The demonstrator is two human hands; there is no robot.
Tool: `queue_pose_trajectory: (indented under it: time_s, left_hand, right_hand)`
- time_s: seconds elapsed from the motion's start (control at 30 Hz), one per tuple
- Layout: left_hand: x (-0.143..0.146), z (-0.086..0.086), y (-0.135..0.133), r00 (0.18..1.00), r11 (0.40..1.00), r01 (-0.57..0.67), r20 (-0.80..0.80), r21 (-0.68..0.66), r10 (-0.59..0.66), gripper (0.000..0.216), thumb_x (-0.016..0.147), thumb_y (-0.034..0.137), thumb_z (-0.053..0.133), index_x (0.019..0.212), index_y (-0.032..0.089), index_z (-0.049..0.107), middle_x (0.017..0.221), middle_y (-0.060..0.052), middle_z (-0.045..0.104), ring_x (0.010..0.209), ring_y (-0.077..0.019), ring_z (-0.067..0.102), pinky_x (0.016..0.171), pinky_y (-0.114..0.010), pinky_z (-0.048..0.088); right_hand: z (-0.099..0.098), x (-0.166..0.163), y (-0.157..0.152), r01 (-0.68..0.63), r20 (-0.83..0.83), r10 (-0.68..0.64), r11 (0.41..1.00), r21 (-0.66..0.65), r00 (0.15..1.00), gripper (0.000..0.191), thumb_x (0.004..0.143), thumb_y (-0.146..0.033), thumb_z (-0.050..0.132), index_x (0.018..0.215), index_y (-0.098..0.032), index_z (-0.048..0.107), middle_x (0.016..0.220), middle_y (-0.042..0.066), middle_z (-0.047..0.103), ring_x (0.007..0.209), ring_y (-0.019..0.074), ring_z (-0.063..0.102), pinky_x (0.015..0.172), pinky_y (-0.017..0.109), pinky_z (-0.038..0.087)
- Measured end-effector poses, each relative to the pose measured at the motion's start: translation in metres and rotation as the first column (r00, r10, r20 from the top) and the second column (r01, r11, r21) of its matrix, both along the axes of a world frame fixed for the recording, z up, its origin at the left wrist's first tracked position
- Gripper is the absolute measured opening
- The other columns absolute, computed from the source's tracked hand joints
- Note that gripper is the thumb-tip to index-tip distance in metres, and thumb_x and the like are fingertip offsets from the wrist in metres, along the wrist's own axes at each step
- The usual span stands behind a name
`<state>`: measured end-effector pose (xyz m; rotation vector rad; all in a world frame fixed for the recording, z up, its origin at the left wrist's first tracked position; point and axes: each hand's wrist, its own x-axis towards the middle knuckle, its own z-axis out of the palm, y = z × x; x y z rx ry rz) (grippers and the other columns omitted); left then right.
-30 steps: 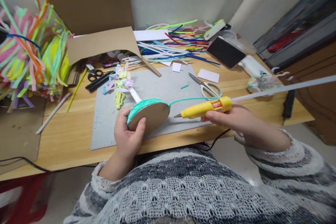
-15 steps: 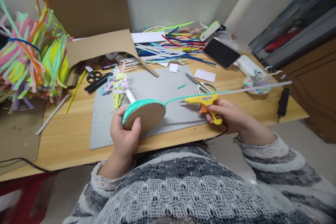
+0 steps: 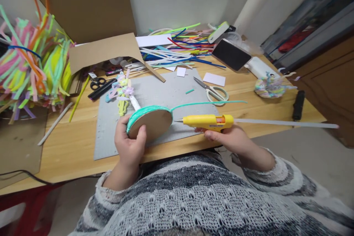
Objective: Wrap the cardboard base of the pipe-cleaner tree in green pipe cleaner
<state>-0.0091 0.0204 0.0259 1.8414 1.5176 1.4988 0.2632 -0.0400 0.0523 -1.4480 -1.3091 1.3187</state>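
My left hand point(image 3: 129, 138) is closed on the edge of a round cardboard disc point(image 3: 152, 125), its thumb on the brown face. Turquoise pipe cleaner point(image 3: 146, 110) is wound around the disc's rim, and a loose end point(image 3: 210, 103) stretches off to the right. A white stem point(image 3: 134, 102) with pastel pipe-cleaner flowers point(image 3: 125, 88) shows behind the disc. My right hand point(image 3: 226, 136) grips a yellow hot glue gun point(image 3: 207, 121), its nozzle close to the disc's right edge; I cannot tell if they touch. A long glue stick point(image 3: 287, 122) sticks out of the gun's back.
A grey cutting mat point(image 3: 110, 140) lies under the work, with scissors point(image 3: 217, 94) on it and beyond its edge. Loose pipe cleaners point(image 3: 177, 53), a phone point(image 3: 231, 54) and cut cardboard point(image 3: 107, 49) lie behind. A pipe-cleaner bundle point(image 3: 30, 62) stands left, a black-handled tool point(image 3: 298, 105) right.
The glue gun has turned in my right hand and moved left and down, its nozzle now by the disc's edge. My left hand and the disc have barely moved.
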Motion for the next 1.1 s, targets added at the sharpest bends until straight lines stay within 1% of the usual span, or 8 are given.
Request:
queue_pose_trajectory:
  time_s: [0.03,0.1,0.17,0.27,0.43,0.63,0.83,1.1]
  left_hand:
    - [0.000,0.000,0.000,1.000,1.000,0.000,0.004,-0.001,0.000,0.024,0.076,0.030,0.062,0.097,0.019,0.057,0.086,-0.002,0.060,0.078,-0.0161,0.058,0.073,-0.030,0.050]
    - [0.000,0.000,0.000,1.000,1.000,0.004,0.008,0.003,-0.004,0.024,0.076,0.030,0.062,0.097,0.019,0.057,0.087,-0.002,0.060,0.079,-0.0161,0.058,0.073,-0.030,0.049]
    - [0.000,0.001,0.000,1.000,1.000,0.012,0.006,0.013,-0.012,0.024,0.076,0.028,0.062,0.097,0.019,0.057,0.086,-0.001,0.060,0.079,-0.0160,0.058,0.073,-0.030,0.049]
    - [0.001,0.002,0.000,1.000,0.999,0.025,-0.002,0.028,-0.025,0.023,0.076,0.027,0.063,0.097,0.020,0.057,0.086,-0.001,0.060,0.078,-0.0156,0.058,0.073,-0.030,0.049]
    - [0.000,0.001,0.000,1.000,1.000,0.018,-0.005,0.015,-0.018,0.024,0.076,0.028,0.063,0.098,0.019,0.057,0.087,-0.001,0.061,0.080,-0.0162,0.059,0.074,-0.031,0.050]
    - [-0.001,0.001,-0.001,1.000,1.000,0.027,0.008,0.006,-0.027,0.025,0.076,0.028,0.063,0.099,0.020,0.057,0.088,-0.001,0.061,0.080,-0.0162,0.058,0.074,-0.030,0.050]
    - [0.000,0.001,-0.001,1.000,1.000,0.019,0.002,-0.009,-0.019,0.024,0.076,0.029,0.063,0.098,0.020,0.057,0.087,-0.001,0.061,0.080,-0.0163,0.058,0.074,-0.031,0.050]
    - [0.000,0.001,0.000,0.999,0.999,0.042,0.019,0.016,-0.042,0.024,0.076,0.026,0.064,0.098,0.020,0.057,0.087,-0.001,0.061,0.079,-0.0157,0.058,0.073,-0.029,0.049]
  right_hand:
    - [0.000,-0.004,0.001,0.047,0.023,-0.048,0.998,0.030,0.999,0.030,0.074,-0.047,0.070,0.089,-0.021,0.072,0.084,0.008,0.073,0.072,0.0182,0.064,0.063,0.034,0.053]
    - [0.000,-0.011,0.004,0.122,0.061,-0.125,0.991,0.061,0.990,0.036,0.075,-0.052,0.067,0.089,-0.020,0.072,0.086,0.009,0.072,0.070,0.0182,0.062,0.063,0.035,0.052]
    - [-0.001,-0.015,0.009,0.154,0.092,-0.160,0.986,0.067,0.983,0.041,0.075,-0.056,0.065,0.090,-0.019,0.071,0.085,0.009,0.071,0.070,0.0183,0.061,0.061,0.035,0.051]
    - [-0.003,-0.019,0.014,0.174,0.120,-0.184,0.981,0.083,0.976,0.040,0.076,-0.054,0.064,0.092,-0.019,0.070,0.081,0.007,0.069,0.070,0.0180,0.059,0.058,0.033,0.049]
    - [-0.005,-0.022,0.017,0.159,0.119,-0.176,0.977,0.140,0.977,0.034,0.080,-0.051,0.061,0.093,-0.020,0.070,0.071,0.003,0.064,0.069,0.0171,0.058,0.057,0.030,0.047]
    - [-0.004,-0.022,0.018,0.163,0.116,-0.178,0.978,0.129,0.977,0.033,0.079,-0.052,0.061,0.085,-0.020,0.068,0.064,0.001,0.058,0.064,0.0157,0.055,0.054,0.030,0.045]
    - [-0.004,-0.023,0.020,0.160,0.129,-0.176,0.979,0.125,0.976,0.032,0.080,-0.051,0.061,0.083,-0.020,0.067,0.064,0.001,0.057,0.063,0.0155,0.054,0.054,0.030,0.044]
    - [-0.006,-0.022,0.019,0.181,0.125,-0.199,0.974,0.137,0.972,0.034,0.078,-0.054,0.062,0.079,-0.020,0.066,0.057,-0.001,0.053,0.060,0.0148,0.053,0.052,0.029,0.043]
